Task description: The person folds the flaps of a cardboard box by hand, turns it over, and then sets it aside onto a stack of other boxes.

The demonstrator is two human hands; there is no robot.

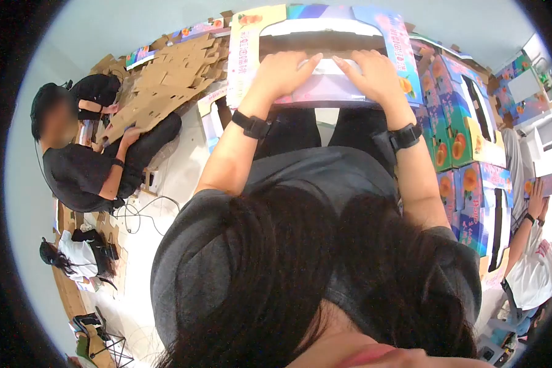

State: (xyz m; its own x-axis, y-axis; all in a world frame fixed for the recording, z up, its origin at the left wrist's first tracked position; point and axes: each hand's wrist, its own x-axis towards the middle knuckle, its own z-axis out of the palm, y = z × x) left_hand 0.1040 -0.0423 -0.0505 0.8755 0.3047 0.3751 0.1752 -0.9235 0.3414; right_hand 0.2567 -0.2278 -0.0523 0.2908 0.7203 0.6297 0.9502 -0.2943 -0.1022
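In front of my body is a printed cardboard fruit box (244,67), coloured in pastel pink, blue and yellow with peach pictures. A large opening in its top shows the brown inside. My left hand (287,72) lies on the near edge of this opening, left of centre. Opposite it, my right hand (373,73) rests on the same edge to the right. Both thumbs point inward, apart from the other fingers, and no loose object shows in either hand. The fingertips at the edge are partly hidden. A pale lavender panel (328,89) shows between my hands.
Finished-looking fruit boxes (457,144) are stacked at my right. Flat brown cardboard sheets (172,76) pile up at the left, beside a seated person (80,168) holding one. Farther off are another person (83,254) at left and one (536,270) at right. A cable (142,211) lies on the floor.
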